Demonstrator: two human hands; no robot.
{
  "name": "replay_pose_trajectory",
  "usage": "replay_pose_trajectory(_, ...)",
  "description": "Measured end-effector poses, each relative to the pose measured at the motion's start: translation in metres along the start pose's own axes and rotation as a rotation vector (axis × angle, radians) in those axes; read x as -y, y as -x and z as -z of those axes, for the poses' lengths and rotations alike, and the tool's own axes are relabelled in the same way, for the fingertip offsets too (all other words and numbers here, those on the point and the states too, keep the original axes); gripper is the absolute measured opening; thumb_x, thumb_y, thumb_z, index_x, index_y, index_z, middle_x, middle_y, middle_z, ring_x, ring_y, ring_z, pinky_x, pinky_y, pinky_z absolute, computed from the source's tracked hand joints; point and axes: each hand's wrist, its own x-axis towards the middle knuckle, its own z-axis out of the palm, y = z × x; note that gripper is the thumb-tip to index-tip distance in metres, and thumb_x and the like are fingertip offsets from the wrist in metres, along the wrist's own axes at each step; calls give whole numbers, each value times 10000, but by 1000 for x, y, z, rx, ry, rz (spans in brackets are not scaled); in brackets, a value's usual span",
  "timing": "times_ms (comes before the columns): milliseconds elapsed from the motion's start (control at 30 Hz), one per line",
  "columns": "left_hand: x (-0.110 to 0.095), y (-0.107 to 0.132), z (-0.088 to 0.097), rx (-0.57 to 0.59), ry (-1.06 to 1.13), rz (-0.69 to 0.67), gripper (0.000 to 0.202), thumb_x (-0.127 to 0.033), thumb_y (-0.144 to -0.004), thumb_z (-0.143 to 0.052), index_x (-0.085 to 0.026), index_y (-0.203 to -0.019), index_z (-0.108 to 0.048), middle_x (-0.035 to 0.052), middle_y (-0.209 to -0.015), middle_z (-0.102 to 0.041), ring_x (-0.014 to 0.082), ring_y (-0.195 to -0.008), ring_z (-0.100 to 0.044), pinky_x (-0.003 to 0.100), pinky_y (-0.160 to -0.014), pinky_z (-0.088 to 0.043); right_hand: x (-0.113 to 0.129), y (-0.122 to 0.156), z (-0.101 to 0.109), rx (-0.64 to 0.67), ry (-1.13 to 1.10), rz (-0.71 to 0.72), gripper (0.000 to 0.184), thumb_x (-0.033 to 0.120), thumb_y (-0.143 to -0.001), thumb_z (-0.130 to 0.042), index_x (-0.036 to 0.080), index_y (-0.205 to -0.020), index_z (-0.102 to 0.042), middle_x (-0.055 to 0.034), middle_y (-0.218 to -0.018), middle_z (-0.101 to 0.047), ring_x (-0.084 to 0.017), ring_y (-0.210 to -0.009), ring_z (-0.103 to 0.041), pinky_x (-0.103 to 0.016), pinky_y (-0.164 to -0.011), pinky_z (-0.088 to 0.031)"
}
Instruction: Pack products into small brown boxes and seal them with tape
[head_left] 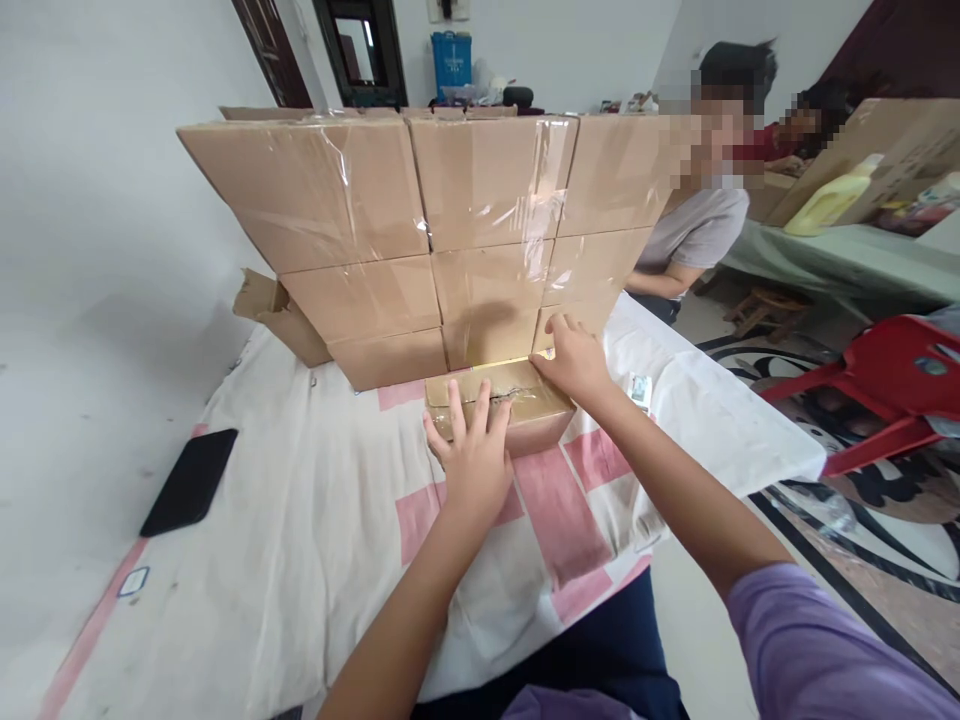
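Note:
A small cardboard box [536, 430] sits on the cloth in front of me, with clear tape and a torn, ragged slit along its top. Spread across the near left of that top are the fingers of my left hand [474, 450], open and pressing lightly or resting there. At the box's far right corner is my right hand [576, 362], thumb on the edge and fingers apart, holding nothing that I can see. Directly behind rises a stack of taped cardboard boxes [491, 190], several in all. A thin yellow strip shows along the small box's far edge.
White cloth with pink patches covers the table [300, 560]. A black phone-like slab [191, 482] lies at left, an open carton [281, 318] behind it. To the right are a small white packet [640, 392], a red chair [892, 380] and a seated person [701, 230].

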Motion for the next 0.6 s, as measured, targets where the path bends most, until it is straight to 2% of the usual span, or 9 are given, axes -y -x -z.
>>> replay_pose_trajectory(33,0,0,1,-2,-1,-3,688,-90,-803,-476,-343,-1442,-522,-31,-1667,-279,372,-1571,-33,788,-1157,-105,-6,7,5,73,-96,-7,518,540,-798,-754,183,-1128,-577,-133,-1208,-611,-363,-1196,-554,-578,-1052,-424)
replay_pose_trajectory(100,1,1,1,-4,-3,-7,695,-97,-798,-470,-335,-1449,-513,-56,-1667,-260,368,-1572,-29,791,-1154,-115,-16,26,17,334,-332,-20,604,543,-859,-689,226,-1344,-519,-117,-1376,-559,-326,-1298,-525,-519,-1087,-438)
replay_pose_trajectory(167,2,2,1,0,-2,-22,683,-113,-796,-478,-325,-1443,-522,-64,-1667,-247,364,-1573,-27,785,-1160,-109,-22,53,26,537,-507,-10,801,567,-861,-680,304,-1532,-329,-90,-1575,-371,-310,-1433,-411,-470,-1106,-446)
replay_pose_trajectory(200,4,3,1,2,-2,-35,678,-123,-796,-483,-317,-1445,-522,-61,-1666,-248,362,-1573,-28,782,-1166,-92,-23,67,29,577,-538,5,917,575,-834,-708,332,-1577,-230,-84,-1631,-262,-318,-1480,-340,-460,-1104,-452)
replay_pose_trajectory(233,5,4,1,6,-3,-52,680,-134,-800,-489,-307,-1457,-511,-53,-1665,-251,359,-1573,-30,778,-1172,-68,-22,81,30,577,-535,24,1018,571,-793,-751,343,-1596,-166,-89,-1648,-191,-334,-1498,-298,-455,-1088,-468)
replay_pose_trajectory(300,7,5,1,10,-5,-88,690,-161,-810,-502,-293,-1488,-478,-36,-1660,-263,361,-1572,-44,774,-1179,-13,-15,106,29,503,-487,65,1113,521,-715,-826,328,-1592,-167,-127,-1608,-190,-358,-1476,-307,-436,-1021,-519)
replay_pose_trajectory(367,7,7,2,9,-6,-117,672,-195,-823,-521,-302,-1486,-486,-29,-1655,-279,376,-1568,-68,772,-1178,23,-4,127,25,370,-441,94,1070,430,-671,-851,293,-1548,-254,-152,-1512,-271,-359,-1427,-351,-412,-964,-548)
replay_pose_trajectory(467,1,13,4,-11,7,-145,563,-236,-816,-577,-322,-1371,-613,-2,-1634,-341,407,-1551,-144,757,-1184,33,8,151,25,198,-404,117,992,321,-590,-843,277,-1451,-352,-144,-1409,-328,-363,-1381,-381,-411,-970,-539)
replay_pose_trajectory(600,-10,32,-3,-162,73,-189,407,-336,-800,-657,-236,-1185,-740,132,-1559,-468,444,-1518,-236,707,-1215,-41,-2,184,52,67,-364,75,1013,288,-533,-836,313,-1427,-360,-118,-1374,-348,-369,-1354,-409,-471,-1080,-461)
